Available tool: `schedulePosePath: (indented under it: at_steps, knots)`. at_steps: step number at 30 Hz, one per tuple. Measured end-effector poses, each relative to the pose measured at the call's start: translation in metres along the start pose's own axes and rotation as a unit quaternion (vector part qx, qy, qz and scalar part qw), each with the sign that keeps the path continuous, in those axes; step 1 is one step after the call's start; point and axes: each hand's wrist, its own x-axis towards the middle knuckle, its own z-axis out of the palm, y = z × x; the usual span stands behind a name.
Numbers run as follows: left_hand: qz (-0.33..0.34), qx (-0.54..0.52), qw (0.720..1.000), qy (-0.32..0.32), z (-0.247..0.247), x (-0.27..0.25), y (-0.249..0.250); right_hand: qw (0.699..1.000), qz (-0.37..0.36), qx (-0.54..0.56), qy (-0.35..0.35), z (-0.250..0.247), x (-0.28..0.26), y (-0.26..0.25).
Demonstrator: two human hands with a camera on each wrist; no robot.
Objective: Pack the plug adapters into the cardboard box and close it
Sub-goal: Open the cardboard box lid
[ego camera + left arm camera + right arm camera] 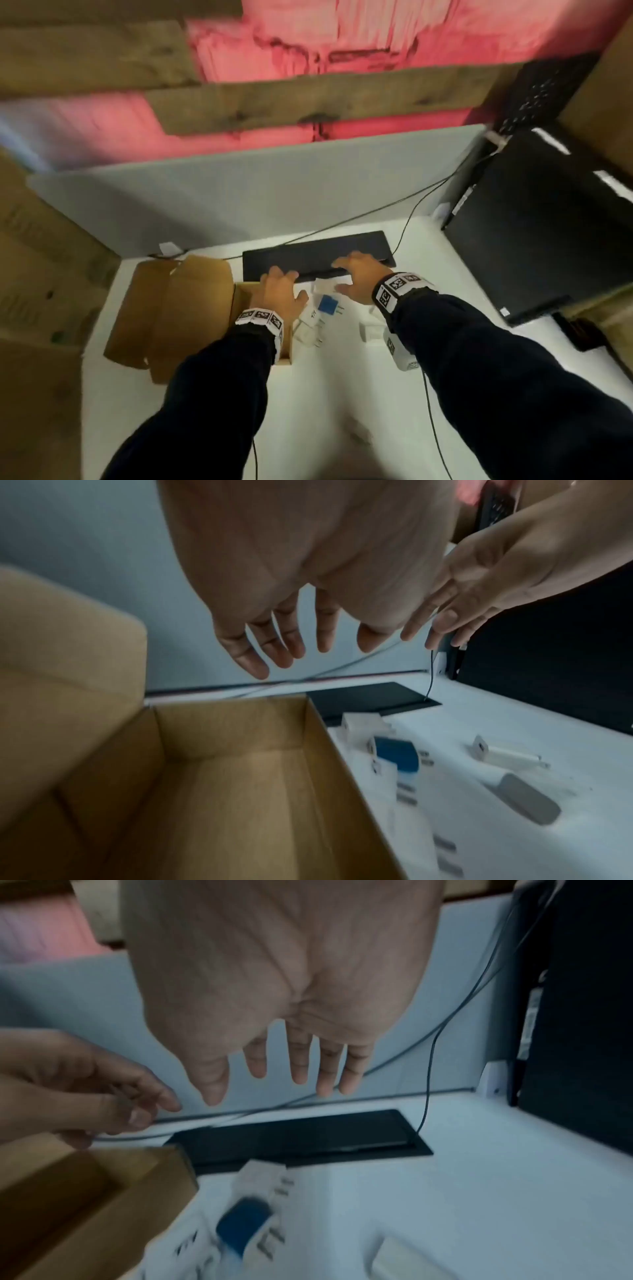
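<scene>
- The left hand (278,297) hangs over the cardboard box (219,791), fingers loose, holding nothing.
- The right hand (359,279) hovers spread above the white table (342,394), also holding nothing.
- The plug adapters, one blue (327,303) among white ones (308,334), lie on the table just right of the box, whose lid is open.
- A black flat panel (318,255) lies beyond them.

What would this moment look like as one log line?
left hand: open, above cardboard box | right hand: open, empty | box: open, looks empty | blue adapter: on table
</scene>
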Motion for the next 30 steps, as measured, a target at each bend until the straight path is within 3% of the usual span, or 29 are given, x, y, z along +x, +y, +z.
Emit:
schedulePosePath:
  at_steps: [5, 9, 13, 19, 30]
  knots:
    - [-0.089, -0.073, 0.993, -0.023, 0.031, -0.005, -0.006, 0.997, -0.030, -0.029, -0.072, 0.035, 0.030, 0.005]
    - [-0.157, -0.118, 0.981, 0.002, 0.040, -0.014, -0.003, 0.986, -0.074, -0.072, -0.132, 0.055, 0.050, 0.011]
    - [-0.177, -0.122, 0.977, 0.003, 0.045, -0.019, 0.002, 0.975, -0.113, -0.123, -0.145, 0.071, 0.058, 0.019]
    - [-0.139, -0.108, 0.984, -0.007, 0.058, -0.030, 0.009, 0.986, -0.102, -0.108, -0.073, 0.089, 0.045, 0.030]
    - [0.036, -0.152, 0.987, -0.031, 0.084, -0.043, -0.003, 0.981, -0.075, -0.176, 0.031, 0.102, -0.002, 0.019]
